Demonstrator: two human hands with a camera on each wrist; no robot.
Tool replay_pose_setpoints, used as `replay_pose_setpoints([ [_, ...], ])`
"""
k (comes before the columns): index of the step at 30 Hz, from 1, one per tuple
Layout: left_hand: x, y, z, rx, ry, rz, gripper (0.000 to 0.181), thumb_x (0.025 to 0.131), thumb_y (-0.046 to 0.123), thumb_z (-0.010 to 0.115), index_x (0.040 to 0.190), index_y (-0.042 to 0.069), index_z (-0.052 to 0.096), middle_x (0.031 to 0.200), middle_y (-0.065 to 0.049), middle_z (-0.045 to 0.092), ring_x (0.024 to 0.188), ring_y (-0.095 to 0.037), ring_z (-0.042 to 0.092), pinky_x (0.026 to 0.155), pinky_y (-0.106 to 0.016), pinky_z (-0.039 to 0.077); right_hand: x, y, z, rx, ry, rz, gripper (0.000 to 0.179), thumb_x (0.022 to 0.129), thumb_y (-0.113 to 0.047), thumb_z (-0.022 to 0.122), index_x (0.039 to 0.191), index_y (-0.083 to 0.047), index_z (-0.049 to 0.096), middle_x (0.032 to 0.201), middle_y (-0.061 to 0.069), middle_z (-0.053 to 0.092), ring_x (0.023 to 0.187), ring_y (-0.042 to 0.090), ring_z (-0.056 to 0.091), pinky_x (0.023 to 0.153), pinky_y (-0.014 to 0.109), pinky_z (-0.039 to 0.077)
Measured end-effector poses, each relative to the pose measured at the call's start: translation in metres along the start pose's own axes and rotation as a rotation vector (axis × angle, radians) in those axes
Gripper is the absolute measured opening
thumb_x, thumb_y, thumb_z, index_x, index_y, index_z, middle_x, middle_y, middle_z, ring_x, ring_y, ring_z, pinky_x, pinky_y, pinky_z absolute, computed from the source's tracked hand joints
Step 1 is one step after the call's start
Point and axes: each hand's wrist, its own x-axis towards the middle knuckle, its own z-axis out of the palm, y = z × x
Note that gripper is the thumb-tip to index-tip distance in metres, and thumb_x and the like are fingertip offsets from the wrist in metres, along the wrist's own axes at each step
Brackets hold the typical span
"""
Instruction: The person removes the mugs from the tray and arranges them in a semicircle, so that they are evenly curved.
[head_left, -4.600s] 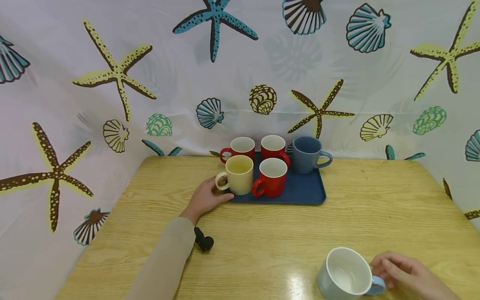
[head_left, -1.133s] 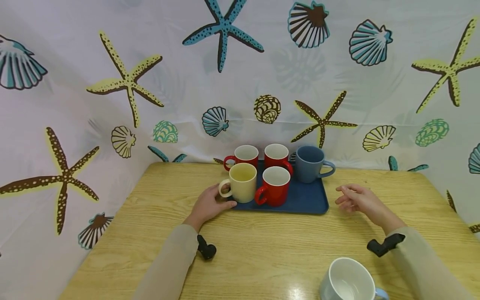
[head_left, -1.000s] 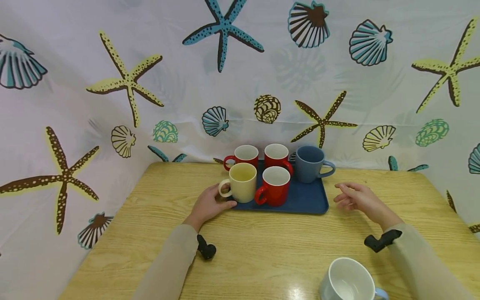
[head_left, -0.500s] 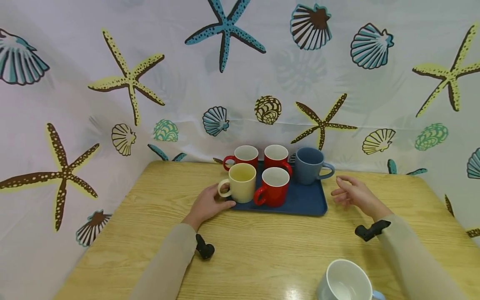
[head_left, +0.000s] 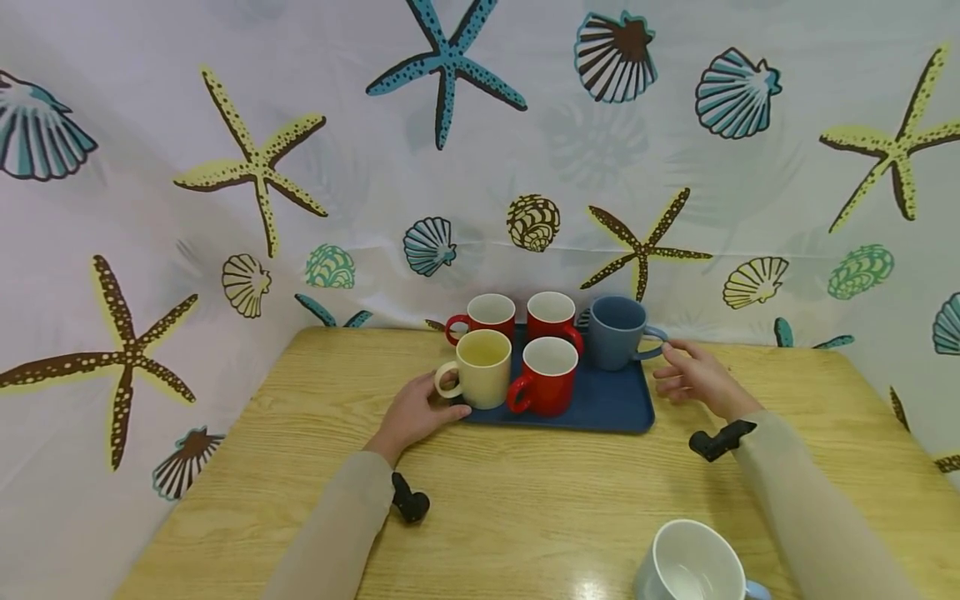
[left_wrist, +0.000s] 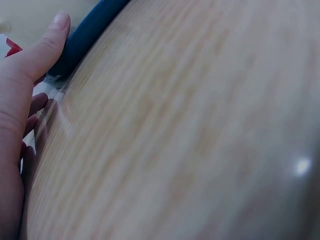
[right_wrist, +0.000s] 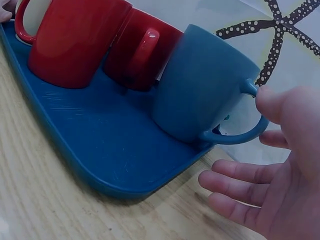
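At the blue tray's point(head_left: 607, 408) front left corner, my left hand point(head_left: 412, 411) holds the edge, its thumb along the front rim beside the cream mug point(head_left: 486, 375). In the left wrist view that thumb point(left_wrist: 47, 47) lies against the rim. My right hand point(head_left: 699, 379) is at the handle of the blue mug point(head_left: 615, 333) on the tray's back right. The right wrist view shows thumb and forefinger pinching this handle point(right_wrist: 240, 137), the other fingers extended below. Upright beside it are red mugs: one in front point(head_left: 549, 387), two behind point(head_left: 551, 308) point(head_left: 492, 308).
A pale mug point(head_left: 686, 567) with a light blue handle stands on the wooden table point(head_left: 525, 508) near the front, left of my right forearm. A hanging cloth point(head_left: 360, 192) printed with starfish and shells closes off the back and sides.
My right hand has left the pale mug's side and gone forward and left to the blue mug's handle. My left hand stays at the tray's corner, and the mugs stand where they were.
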Motion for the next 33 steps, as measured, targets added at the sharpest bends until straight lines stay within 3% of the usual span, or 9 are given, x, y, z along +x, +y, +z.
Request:
replay_pose_setpoints([
  [5, 0.0, -0.001, 0.0, -0.006, -0.004, 0.018, 0.068, 0.071, 0.062, 0.069, 0.126, 0.025, 0.057, 0.126, 0.002, 0.056, 0.117, -0.022, 0.049, 0.099, -0.044, 0.035, 0.006, -0.003, 0.0, -0.035, 0.015, 0.002, 0.069, 0.1, -0.043, 0.035, 0.147, 0.0, 0.008, 0.124, 0.036, 0.046, 0.097, 0.035, 0.062, 0.074, 0.041, 0.053],
  [20, -0.002, 0.0, -0.003, 0.003, 0.003, 0.001, 0.066, 0.07, 0.062, 0.069, 0.125, 0.026, 0.058, 0.124, 0.003, 0.057, 0.116, -0.02, 0.049, 0.099, -0.042, 0.035, 0.019, -0.012, 0.01, -0.098, 0.046, -0.026, 0.061, 0.099, -0.045, 0.033, 0.133, 0.005, 0.023, 0.118, 0.037, 0.05, 0.094, 0.036, 0.063, 0.076, 0.044, 0.052],
  [27, -0.001, -0.002, -0.001, 0.011, 0.012, 0.015, 0.066, 0.071, 0.061, 0.069, 0.125, 0.025, 0.058, 0.124, 0.004, 0.057, 0.115, -0.02, 0.05, 0.098, -0.042, 0.036, 0.02, -0.014, 0.013, -0.05, 0.05, -0.064, 0.065, 0.096, -0.049, 0.04, 0.124, 0.009, 0.031, 0.098, 0.028, 0.061, 0.08, 0.027, 0.067, 0.068, 0.039, 0.054],
  [33, -0.002, -0.001, -0.003, 0.005, 0.005, 0.005, 0.066, 0.071, 0.061, 0.069, 0.126, 0.026, 0.057, 0.124, 0.004, 0.057, 0.116, -0.02, 0.049, 0.099, -0.041, 0.036, 0.023, -0.014, 0.019, -0.066, 0.087, -0.026, 0.051, 0.099, -0.042, 0.037, 0.116, 0.006, 0.036, 0.101, 0.031, 0.058, 0.084, 0.032, 0.065, 0.072, 0.041, 0.054],
])
